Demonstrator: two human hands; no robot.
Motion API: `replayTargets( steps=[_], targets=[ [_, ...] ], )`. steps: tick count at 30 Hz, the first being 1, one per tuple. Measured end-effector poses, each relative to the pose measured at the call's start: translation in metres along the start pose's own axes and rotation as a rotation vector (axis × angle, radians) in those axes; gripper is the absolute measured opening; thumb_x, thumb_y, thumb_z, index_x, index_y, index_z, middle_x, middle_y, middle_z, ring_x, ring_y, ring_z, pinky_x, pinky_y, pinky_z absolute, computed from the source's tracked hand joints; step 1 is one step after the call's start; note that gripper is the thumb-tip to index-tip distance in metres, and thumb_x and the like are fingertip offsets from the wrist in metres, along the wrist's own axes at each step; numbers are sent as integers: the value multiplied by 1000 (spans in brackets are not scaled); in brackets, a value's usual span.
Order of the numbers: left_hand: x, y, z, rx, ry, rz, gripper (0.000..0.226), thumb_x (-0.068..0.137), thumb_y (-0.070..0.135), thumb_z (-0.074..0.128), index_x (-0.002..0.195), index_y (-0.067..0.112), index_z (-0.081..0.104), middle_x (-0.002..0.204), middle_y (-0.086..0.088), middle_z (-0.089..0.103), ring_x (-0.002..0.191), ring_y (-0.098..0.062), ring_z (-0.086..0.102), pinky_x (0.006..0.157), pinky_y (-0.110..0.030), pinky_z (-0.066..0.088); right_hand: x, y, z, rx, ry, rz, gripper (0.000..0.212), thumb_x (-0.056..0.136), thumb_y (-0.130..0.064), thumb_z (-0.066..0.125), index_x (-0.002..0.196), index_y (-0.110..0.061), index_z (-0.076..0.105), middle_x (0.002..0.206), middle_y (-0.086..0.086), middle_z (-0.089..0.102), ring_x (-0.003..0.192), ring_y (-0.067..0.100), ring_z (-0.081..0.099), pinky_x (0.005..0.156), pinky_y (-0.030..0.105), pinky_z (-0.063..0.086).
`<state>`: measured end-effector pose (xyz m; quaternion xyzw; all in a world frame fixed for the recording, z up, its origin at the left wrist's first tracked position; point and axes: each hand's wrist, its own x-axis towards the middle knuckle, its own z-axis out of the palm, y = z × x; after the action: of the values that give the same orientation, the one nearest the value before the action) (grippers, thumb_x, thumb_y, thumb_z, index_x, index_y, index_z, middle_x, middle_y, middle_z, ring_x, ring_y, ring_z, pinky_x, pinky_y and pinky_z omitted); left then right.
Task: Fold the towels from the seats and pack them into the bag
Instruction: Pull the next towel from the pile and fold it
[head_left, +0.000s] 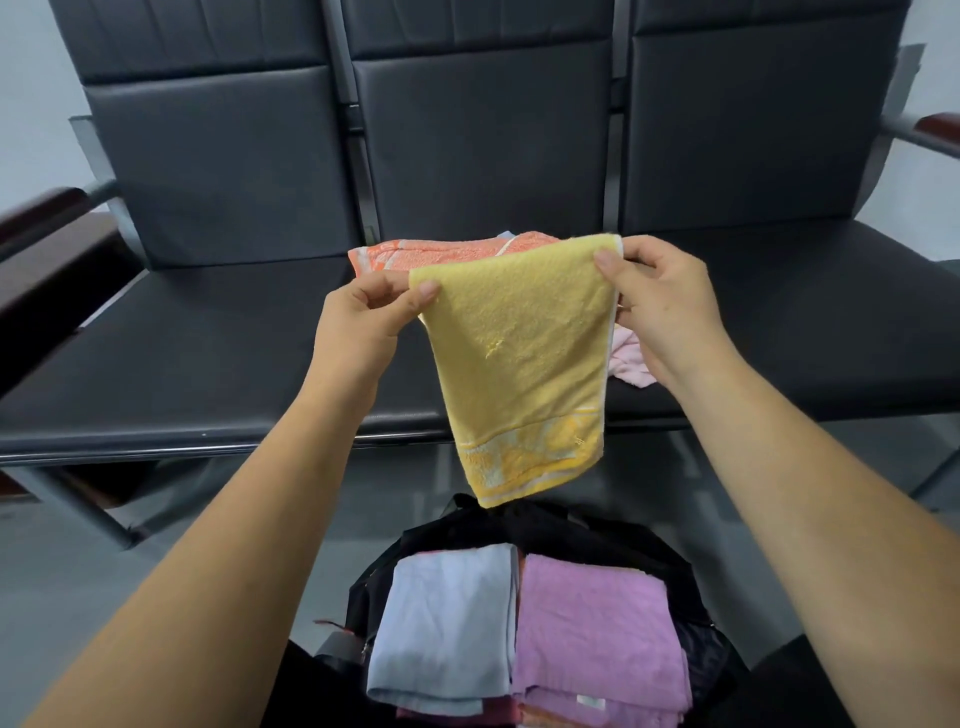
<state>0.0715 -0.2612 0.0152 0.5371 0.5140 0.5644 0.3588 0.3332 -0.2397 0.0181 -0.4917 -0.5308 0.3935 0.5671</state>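
bag (524, 526): blue towel (447, 623), purple towel (592, 629) inside | hands (358, 327) (665, 304) pinch yellow towel (519, 353)

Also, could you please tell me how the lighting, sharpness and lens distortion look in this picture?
Head view: soft, even light, no hard shadows; faint sheen on the black seats; wide-angle distortion bows the seat edges; the yellow towel, left hand and right hand are sharp; the floor under the seats looks smeared.

Left hand (363, 317) and right hand (660, 296) each pinch a top corner of yellow towel (524, 353), hanging in mid-air above black bag (545, 525). Bag holds folded blue towel (447, 623) left, purple towel (597, 629) right. Orange towel (441, 254) and pink towel (631, 358) lie on far seats (208, 353).
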Motion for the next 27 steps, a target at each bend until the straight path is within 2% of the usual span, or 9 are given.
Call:
replayTargets(
  steps=[5, 9, 12, 15, 18, 20, 23, 25, 27],
  targets=[
    [-3, 3, 3, -129, -17, 7, 9, 96, 22, 69, 92, 15, 69, 92, -5, 73, 88, -18, 65, 94, -41, 56, -5, -5, 5, 98, -84, -23, 17, 101, -23, 63, 116, -22, 71, 105, -2, 77, 100, 14, 73, 88, 40, 60],
    [-3, 6, -1, -136, -9, 6, 26, 99, 28, 65, 122, 18, 72, 114, -8, 73, 102, -20, 65, 98, -49, 52, -6, -8, 5, 171, -386, 12, 46, 96, -6, 66, 131, -35, 56, 128, 0, 69, 114, 16, 69, 90, 36, 60],
    [-3, 9, -4, -118, -237, 29, 50, 102, 23, 60, 149, 36, 48, 135, 7, 66, 126, -17, 61, 107, -44, 50, -5, -5, 8, 295, -364, 75, 54, 97, 3, 62, 140, -28, 52, 134, 6, 65, 119, 21, 67, 92, 42, 59],
    [-4, 9, -3, 8, -457, 5, 76, 101, 9, 59, 152, 54, 25, 131, 17, 66, 119, -20, 66, 99, -36, 54, -6, -4, 10, 455, -237, 165, 45, 98, 4, 58, 136, -21, 57, 129, 9, 68, 115, 27, 70, 88, 47, 60],
    [-3, 6, 0, 28, -383, -103, 57, 100, 8, 61, 144, 40, 47, 108, -10, 74, 98, -24, 71, 85, -34, 58, -4, -1, 11, 503, -90, 268, 55, 95, 6, 61, 142, -21, 54, 135, 10, 64, 108, 26, 72, 77, 40, 63],
    [-4, 5, 6, -21, -297, -141, 26, 100, 8, 60, 122, 22, 63, 91, -7, 68, 81, -21, 64, 68, -28, 54, -1, 2, 8, 558, -82, 319, 72, 95, 2, 65, 155, -26, 37, 150, 10, 48, 113, 25, 69, 78, 39, 63],
    [-4, 4, 15, -224, -128, -241, 14, 99, 5, 58, 100, 15, 67, 77, 1, 66, 67, -13, 59, 59, -26, 49, -1, 3, 4, 606, -388, 358, 78, 95, -15, 69, 158, -36, 28, 151, 8, 51, 119, 25, 68, 89, 45, 60],
    [-4, 3, 16, -337, -32, -323, 14, 99, 4, 59, 100, 13, 69, 76, 2, 71, 68, -12, 65, 63, -26, 57, -1, 10, 5, 475, -607, 349, 81, 89, -9, 76, 153, -40, 39, 154, 12, 47, 123, 29, 65, 97, 49, 56],
    [-2, 1, 14, -368, 16, -401, 15, 97, 8, 62, 109, 9, 72, 84, -2, 75, 73, -14, 70, 68, -29, 61, -2, 17, 12, 341, -622, 338, 80, 82, 4, 78, 143, -42, 54, 160, 15, 35, 122, 30, 65, 93, 49, 58]
  ],
)
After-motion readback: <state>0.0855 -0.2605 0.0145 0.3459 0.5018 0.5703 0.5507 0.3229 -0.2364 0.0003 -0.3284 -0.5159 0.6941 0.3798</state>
